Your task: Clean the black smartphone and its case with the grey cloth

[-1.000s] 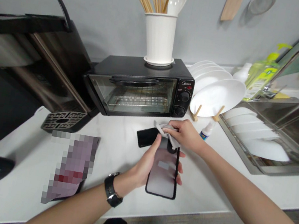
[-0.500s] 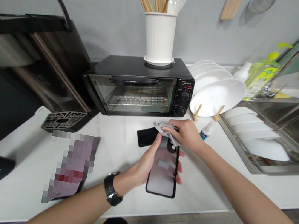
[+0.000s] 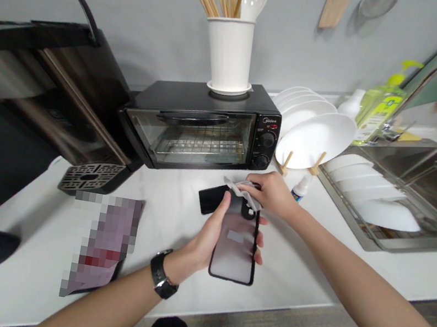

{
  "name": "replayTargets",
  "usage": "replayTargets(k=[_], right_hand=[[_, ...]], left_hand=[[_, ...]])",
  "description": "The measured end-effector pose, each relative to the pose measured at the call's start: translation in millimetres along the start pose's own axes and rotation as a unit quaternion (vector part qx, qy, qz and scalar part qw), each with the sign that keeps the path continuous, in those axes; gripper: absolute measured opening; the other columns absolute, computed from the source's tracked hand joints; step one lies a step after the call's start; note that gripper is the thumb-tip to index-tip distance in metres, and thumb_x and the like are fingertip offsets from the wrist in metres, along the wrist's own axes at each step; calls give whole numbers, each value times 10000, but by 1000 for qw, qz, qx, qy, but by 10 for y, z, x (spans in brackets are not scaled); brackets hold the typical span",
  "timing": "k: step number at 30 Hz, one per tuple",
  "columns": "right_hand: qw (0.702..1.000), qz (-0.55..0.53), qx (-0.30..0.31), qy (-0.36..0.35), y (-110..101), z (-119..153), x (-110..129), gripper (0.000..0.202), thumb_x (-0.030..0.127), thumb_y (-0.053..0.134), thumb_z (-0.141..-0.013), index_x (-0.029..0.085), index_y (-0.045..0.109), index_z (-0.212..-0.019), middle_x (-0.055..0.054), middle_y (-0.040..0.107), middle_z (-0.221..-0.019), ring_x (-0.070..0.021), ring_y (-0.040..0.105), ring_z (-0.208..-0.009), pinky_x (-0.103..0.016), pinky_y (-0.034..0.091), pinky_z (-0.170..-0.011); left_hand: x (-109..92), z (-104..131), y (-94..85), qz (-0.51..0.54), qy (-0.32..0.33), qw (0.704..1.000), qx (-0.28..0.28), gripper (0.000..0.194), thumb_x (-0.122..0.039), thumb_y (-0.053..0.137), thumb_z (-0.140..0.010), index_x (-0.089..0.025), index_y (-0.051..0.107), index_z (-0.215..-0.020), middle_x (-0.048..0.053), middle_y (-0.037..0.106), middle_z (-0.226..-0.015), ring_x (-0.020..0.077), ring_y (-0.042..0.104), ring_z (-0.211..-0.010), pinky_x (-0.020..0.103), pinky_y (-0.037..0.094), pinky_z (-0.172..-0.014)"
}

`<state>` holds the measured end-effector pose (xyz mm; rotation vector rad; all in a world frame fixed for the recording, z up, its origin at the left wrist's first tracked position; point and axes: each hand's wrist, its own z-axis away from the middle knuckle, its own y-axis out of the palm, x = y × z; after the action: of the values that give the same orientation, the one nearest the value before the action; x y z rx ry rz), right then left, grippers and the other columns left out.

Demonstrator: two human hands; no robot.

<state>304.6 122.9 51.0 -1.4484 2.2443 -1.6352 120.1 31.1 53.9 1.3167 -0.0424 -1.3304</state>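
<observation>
A translucent phone case with a black rim (image 3: 234,255) lies in my left hand (image 3: 209,234), the thumb along its left edge and the fingertips showing past its right edge. My right hand (image 3: 274,195) pinches a crumpled light grey cloth (image 3: 252,198) against the top of the case, beside the dark camera cut-out. Just left of the cloth, a black phone-like slab (image 3: 211,199) rests on the white counter (image 3: 167,222), partly covered by my left thumb and the case. A small white spray bottle (image 3: 300,188) stands behind my right wrist.
At the back is a black toaster oven (image 3: 207,128) bearing a white cup of chopsticks (image 3: 230,54). White plates (image 3: 316,141) stand to its right, near the sink (image 3: 381,244). A coffee-machine-like appliance (image 3: 85,108) and a blurred-out tablet-like object (image 3: 108,245) are at left.
The case and my left hand have shifted slightly left and up in the view. The cloth stays in my right hand at the top of the case. The whole view has moved a little.
</observation>
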Motion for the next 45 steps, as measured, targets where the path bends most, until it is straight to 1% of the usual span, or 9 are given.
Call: replayTargets(k=[4, 9, 16, 22, 29, 35, 38, 41, 45], right_hand=[[998, 66, 10, -12, -5, 4, 38, 500, 482, 533, -1047, 183, 642, -662, -9, 549, -555, -141, 433, -527, -300, 269, -587], [995, -70, 47, -58, 49, 1, 41, 335, 252, 415, -1079, 194, 725, -1192, -74, 762, -951, -181, 650, -778, -276, 419, -726], [992, 124, 26, 0, 26, 9, -37, 510, 465, 568, -1038, 178, 669, -628, -34, 591, -550, -156, 498, -542, -313, 244, -589], [996, -40, 49, -60, 73, 8, 42, 315, 316, 435, -1091, 187, 721, -1058, -62, 746, -884, -165, 624, -720, -271, 372, -679], [997, 70, 8, 8, 44, 14, 16, 531, 533, 551, -1038, 188, 642, -645, 0, 558, -541, -137, 469, -520, -297, 271, -578], [993, -101, 8, -55, 126, 26, 67, 317, 279, 460, -1064, 219, 718, -1238, -75, 783, -1101, -210, 721, -923, -309, 496, -810], [998, -61, -19, -14, 101, 31, 38, 307, 398, 561, -1047, 198, 776, -958, -54, 771, -825, -192, 684, -717, -289, 455, -683], [999, 21, -46, 16, 64, 33, 19, 528, 532, 600, -1013, 185, 649, -617, -7, 580, -520, -147, 517, -510, -292, 331, -563], [998, -43, -10, -36, 95, 25, 54, 382, 392, 493, -1076, 179, 733, -869, -53, 735, -775, -174, 644, -677, -284, 421, -656]], left_hand=[[11, -18, -17, -13, -3, 1000, -7, 882, -842, 310, -929, -75, 706, -1106, 142, 721, -836, 290, 727, -662, 388, 528, -684], [-19, -4, -3, 4, 45, 996, -73, 817, -793, 266, -972, -106, 706, -1021, 125, 715, -839, 272, 727, -673, 374, 524, -698], [-7, 10, -6, -18, -30, 999, 14, 921, -807, 189, -965, -58, 706, -1102, 158, 724, -846, 291, 735, -684, 405, 536, -727], [-17, 2, -6, -7, 13, 999, -43, 854, -768, 210, -990, -81, 710, -1068, 133, 723, -847, 274, 734, -679, 370, 545, -669], [22, -4, -22, -24, -20, 1000, 0, 917, -861, 304, -913, -66, 706, -1130, 136, 734, -837, 286, 741, -666, 373, 562, -679], [-10, 0, 11, -17, 21, 998, -57, 837, -829, 303, -939, -98, 710, -959, 128, 721, -819, 257, 720, -633, 338, 537, -613], [4, -2, 14, -17, 10, 999, -32, 889, -842, 288, -930, -79, 720, -1076, 137, 725, -835, 276, 730, -646, 363, 549, -637], [23, -12, 3, -24, 12, 1000, -12, 928, -851, 249, -928, -73, 712, -1135, 140, 729, -837, 286, 740, -654, 376, 555, -677], [2, -13, -10, -17, 29, 999, -33, 889, -818, 184, -958, -106, 707, -1059, 126, 728, -833, 271, 741, -660, 354, 544, -660]])
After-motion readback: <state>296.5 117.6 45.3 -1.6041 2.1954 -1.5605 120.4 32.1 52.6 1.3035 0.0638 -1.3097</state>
